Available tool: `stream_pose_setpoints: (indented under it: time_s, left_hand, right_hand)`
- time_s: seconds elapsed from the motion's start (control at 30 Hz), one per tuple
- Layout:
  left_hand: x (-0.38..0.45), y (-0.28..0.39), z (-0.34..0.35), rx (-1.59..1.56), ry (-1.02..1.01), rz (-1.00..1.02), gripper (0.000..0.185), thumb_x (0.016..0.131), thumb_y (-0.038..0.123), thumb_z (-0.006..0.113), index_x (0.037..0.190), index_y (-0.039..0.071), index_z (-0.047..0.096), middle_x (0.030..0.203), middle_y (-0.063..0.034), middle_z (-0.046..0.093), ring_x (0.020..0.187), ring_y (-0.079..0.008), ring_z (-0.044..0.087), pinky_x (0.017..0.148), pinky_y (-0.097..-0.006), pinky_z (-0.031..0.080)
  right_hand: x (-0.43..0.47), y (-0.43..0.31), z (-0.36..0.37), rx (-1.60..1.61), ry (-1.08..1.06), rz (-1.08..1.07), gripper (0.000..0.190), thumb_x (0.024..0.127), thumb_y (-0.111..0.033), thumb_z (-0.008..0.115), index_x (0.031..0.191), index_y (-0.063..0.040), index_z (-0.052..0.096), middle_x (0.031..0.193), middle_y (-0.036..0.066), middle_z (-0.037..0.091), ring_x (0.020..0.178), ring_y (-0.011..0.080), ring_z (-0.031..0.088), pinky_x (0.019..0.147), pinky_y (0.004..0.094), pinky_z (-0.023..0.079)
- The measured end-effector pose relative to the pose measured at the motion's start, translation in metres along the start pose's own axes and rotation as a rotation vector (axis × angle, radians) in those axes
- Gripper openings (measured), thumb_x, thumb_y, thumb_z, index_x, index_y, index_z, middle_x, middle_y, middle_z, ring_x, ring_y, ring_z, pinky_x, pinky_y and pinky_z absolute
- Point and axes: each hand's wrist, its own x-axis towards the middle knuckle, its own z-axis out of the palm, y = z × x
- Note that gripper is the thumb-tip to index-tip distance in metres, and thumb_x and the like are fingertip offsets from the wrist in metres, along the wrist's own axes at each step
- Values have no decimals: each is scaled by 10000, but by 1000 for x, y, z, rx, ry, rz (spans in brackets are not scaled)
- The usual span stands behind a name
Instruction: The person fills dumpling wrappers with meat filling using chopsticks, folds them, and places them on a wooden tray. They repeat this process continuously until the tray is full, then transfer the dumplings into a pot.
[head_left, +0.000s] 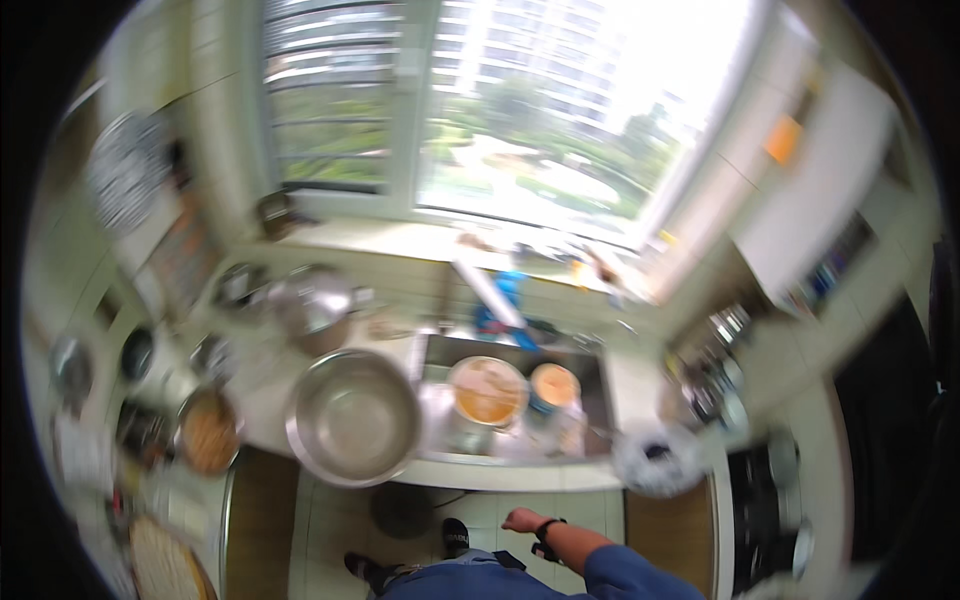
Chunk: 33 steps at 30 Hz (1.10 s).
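Observation:
My right hand (523, 519) hangs in front of the counter edge, below the sink, with a dark band on the wrist; its fingers look curled and no object shows in it. My left hand is out of view. Before me is a metal sink (596, 405) holding a large bowl (489, 391) of orange-brown liquid and a smaller bowl (555, 385) with orange content. A wide, empty-looking steel basin (354, 418) stands left of the sink, partly over the counter's front edge.
A patterned round colander-like item (660, 459) lies right of the sink. On the left stand a lidded steel pot (315, 300) and a bowl of brown food (210, 431). A black stove (757, 517) is at the right. A window (540, 135) rises behind the sink.

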Motion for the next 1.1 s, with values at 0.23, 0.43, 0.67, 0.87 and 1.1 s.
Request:
stream_pose_setpoints:
  time_s: [0.23, 0.43, 0.67, 0.87, 1.1]
  left_hand:
    - [13, 116, 67, 525, -243, 289, 167, 952, 234, 621, 916, 73, 646, 726, -60, 613, 599, -189, 565, 519, -368, 481]
    - [33, 182, 100, 759, -438, 548, 217, 943, 287, 654, 931, 71, 669, 728, -58, 617, 614, -184, 548, 551, -351, 473]
    - [117, 213, 158, 795, -618, 362, 201, 964, 237, 612, 856, 67, 617, 703, -40, 614, 582, -164, 536, 538, -354, 454]
    - [121, 190, 128, 1258, -705, 592, 260, 1002, 320, 530, 897, 103, 629, 768, -46, 637, 670, -185, 579, 551, -391, 461]
    - [77, 162, 150, 887, -556, -25, 269, 1001, 383, 489, 1079, 158, 613, 1004, -58, 650, 835, -213, 603, 592, -412, 481]
  right_hand:
    - [-128, 58, 70, 466, 339, 342, 436, 828, -416, 678, 928, -1, 764, 970, 249, 729, 923, 423, 689, 863, 491, 539]
    - [-248, 69, 213, 581, 493, 786, 457, 875, -431, 641, 917, 9, 757, 985, 249, 729, 965, 426, 685, 883, 499, 534]
    - [-326, -56, 377, 776, 241, 971, 532, 910, -497, 627, 702, -20, 737, 676, 152, 693, 718, 291, 693, 718, 462, 556]
    - [-334, -98, 359, 918, 241, 936, 529, 905, -512, 642, 794, -6, 747, 789, 177, 713, 732, 325, 676, 770, 460, 550]
    - [-401, 75, 314, 634, 327, 1032, 482, 908, -454, 595, 1019, -14, 757, 1090, 201, 726, 1064, 405, 669, 910, 478, 537]
